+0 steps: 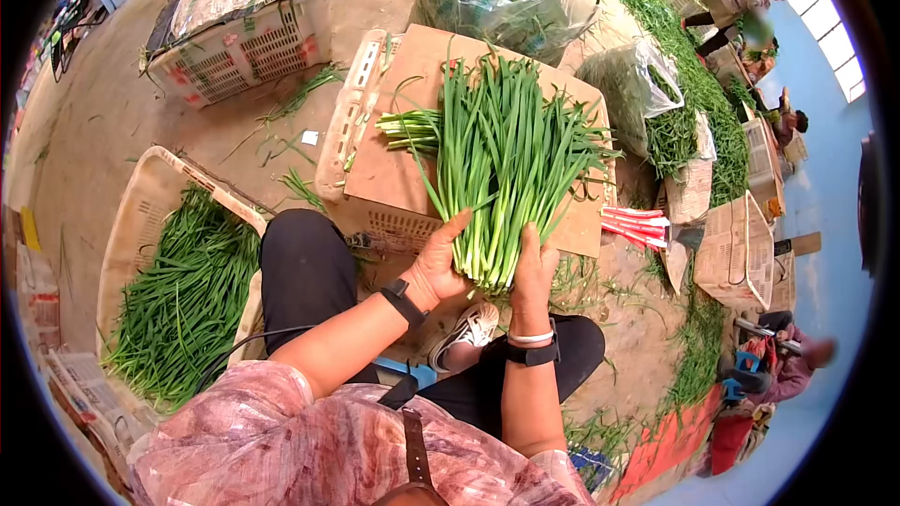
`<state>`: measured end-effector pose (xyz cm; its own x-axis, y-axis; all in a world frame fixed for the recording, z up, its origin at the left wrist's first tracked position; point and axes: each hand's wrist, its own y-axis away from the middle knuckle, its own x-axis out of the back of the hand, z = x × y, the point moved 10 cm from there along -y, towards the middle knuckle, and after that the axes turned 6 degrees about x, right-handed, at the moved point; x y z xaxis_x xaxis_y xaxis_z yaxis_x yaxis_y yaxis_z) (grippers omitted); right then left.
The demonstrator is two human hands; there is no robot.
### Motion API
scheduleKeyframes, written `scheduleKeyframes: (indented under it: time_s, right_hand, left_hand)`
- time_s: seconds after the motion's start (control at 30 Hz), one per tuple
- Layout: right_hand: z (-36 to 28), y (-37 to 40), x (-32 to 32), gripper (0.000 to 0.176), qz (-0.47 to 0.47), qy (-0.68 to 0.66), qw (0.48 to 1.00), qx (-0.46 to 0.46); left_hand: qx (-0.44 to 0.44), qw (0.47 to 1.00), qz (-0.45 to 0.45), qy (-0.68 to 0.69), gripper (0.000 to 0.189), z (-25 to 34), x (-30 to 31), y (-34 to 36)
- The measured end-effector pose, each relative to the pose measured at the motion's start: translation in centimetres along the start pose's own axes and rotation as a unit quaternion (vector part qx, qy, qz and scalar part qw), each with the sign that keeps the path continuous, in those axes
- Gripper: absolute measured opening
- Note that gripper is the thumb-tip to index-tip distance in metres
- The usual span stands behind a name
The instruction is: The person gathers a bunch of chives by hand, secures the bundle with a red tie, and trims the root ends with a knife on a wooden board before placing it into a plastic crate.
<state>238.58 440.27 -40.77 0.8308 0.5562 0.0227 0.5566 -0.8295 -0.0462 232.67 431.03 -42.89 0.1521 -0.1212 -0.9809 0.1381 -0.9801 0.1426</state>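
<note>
Two-handed grip, clamped on the pale stem ends of the chive bunch [502, 159], left hand [439, 267] and right hand [532, 267] pressed in from either side, likely to keep stalks even. Fanned out beyond the grip over cardboard [394, 173] for support.

Bundle of long green leaf stalks [497, 159]: smooth, faintly waxy blades, paler at the base.
Flat brown cardboard sheet [394, 169]: matt, fibrous paperboard.
Beige perforated plastic crate [342, 122]: moulded, dull, scuffed.
Clear plastic bag [553, 9]: thin glossy film, creased.
Grey concrete floor [122, 103]: rough, matt, dusty.
Pink mottled plastic-film garment [281, 440]: shiny, wrinkled.
Black trousers [300, 272]: matt woven cloth.
</note>
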Motion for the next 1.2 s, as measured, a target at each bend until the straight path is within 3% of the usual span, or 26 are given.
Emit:
scheduleKeyframes:
  time_s: [0.07, 0.17, 0.2, 0.3, 0.43, 0.57, 0.63, 0.7, 0.8, 0.87, 0.97, 1.03, 1.07, 1.1, 1.2]
  right_hand:
    - [-1.6, 0.3, -0.4, 0.039, -0.019, 0.083, 0.996, 0.011]
    - [-3.8, 0.8, -0.5, 0.038, 0.049, 0.288, 0.946, 0.143]
    - [-1.0, 0.2, -0.1, 0.038, 0.019, 0.223, 0.969, 0.104]
    - [0.3, 0.2, 0.6, 0.039, 0.013, 0.247, 0.968, 0.05]
    - [0.5, 0.9, 0.4, 0.042, 0.014, 0.152, 0.988, -0.012]
    - [-1.2, 1.1, -0.7, 0.046, 0.003, 0.172, 0.984, 0.052]
    - [-0.6, 0.9, -0.6, 0.05, -0.026, 0.17, 0.985, 0.016]
    - [-1.1, 1.0, -0.4, 0.047, -0.001, 0.154, 0.987, 0.049]
    - [-0.1, 1.3, -0.7, 0.042, 0.0, 0.017, 1.0, -0.01]
    - [0.6, 1.2, -1.2, 0.046, -0.046, -0.161, 0.983, -0.07]
    - [1.9, 1.0, -2.0, 0.068, -0.083, -0.466, 0.86, -0.189]
    - [0.8, 0.6, -1.8, 0.071, -0.126, -0.467, 0.87, -0.1]
    - [1.0, 0.7, -1.1, 0.087, -0.12, -0.427, 0.894, -0.062]
    - [1.4, 0.9, -0.3, 0.084, -0.104, -0.43, 0.895, -0.049]
    - [0.2, 1.3, 1.1, 0.069, -0.027, -0.373, 0.927, -0.002]
  left_hand:
    - [0.016, 1.0, 0.015, -0.022, 0.042, -0.3, 1.1, -0.3]
    - [0.037, 0.997, 0.013, -0.062, 0.041, -0.9, 1.4, -1.0]
    - [0.044, 0.996, 0.023, -0.075, 0.039, -1.3, 1.6, -1.2]
    - [0.051, 0.986, 0.055, -0.15, 0.04, -1.3, 2.7, -1.6]
    - [0.078, 0.989, 0.06, -0.112, 0.042, -2.0, 3.4, -1.0]
    - [0.048, 0.992, 0.026, -0.111, 0.043, -1.5, 3.0, -1.0]
    - [0.048, 0.978, 0.068, -0.189, 0.044, -1.3, 3.1, -1.2]
    - [0.03, 0.968, 0.05, -0.245, 0.047, -1.1, 1.6, -1.3]
    - [0.018, 0.956, 0.052, -0.29, 0.048, -0.8, 1.1, -1.1]
    - [0.025, 0.914, 0.071, -0.399, 0.047, -0.4, -0.7, 0.2]
    - [-0.003, 0.824, 0.046, -0.564, 0.043, -0.8, -4.3, 1.4]
    - [-0.041, 0.738, 0.023, -0.674, 0.045, -1.4, -7.9, 1.5]
    - [-0.006, 0.78, -0.004, -0.626, 0.069, -1.8, -8.2, 1.6]
    - [-0.007, 0.777, -0.038, -0.628, 0.073, -1.9, -7.8, 1.2]
    - [0.059, 0.821, -0.03, -0.568, 0.079, -2.0, -5.9, 1.4]
